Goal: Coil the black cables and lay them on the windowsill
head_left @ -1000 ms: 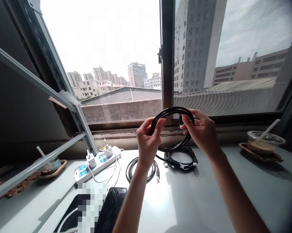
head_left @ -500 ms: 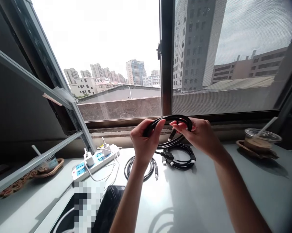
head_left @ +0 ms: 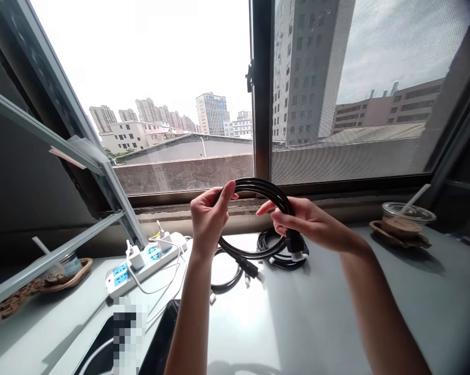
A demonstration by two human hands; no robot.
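Left, there's a power strip (head_left: 149, 264) by the window (head_left: 262, 114), handy for plugs (head_left: 135, 258), I'd guess. Now the left hand (head_left: 208, 219), grip closed on the black cable (head_left: 258, 185), coiled in midair above the surface (head_left: 324, 312), likely keeping loops together; the right hand (head_left: 311, 224) grips the opposite side, seemingly holding it round.

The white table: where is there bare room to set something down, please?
On the near side, bare tabletop lies between left forearm and right forearm; more lies between right forearm and lidded cup. Crowded: around left coil, right coil and held cable, and by power strip and black device.
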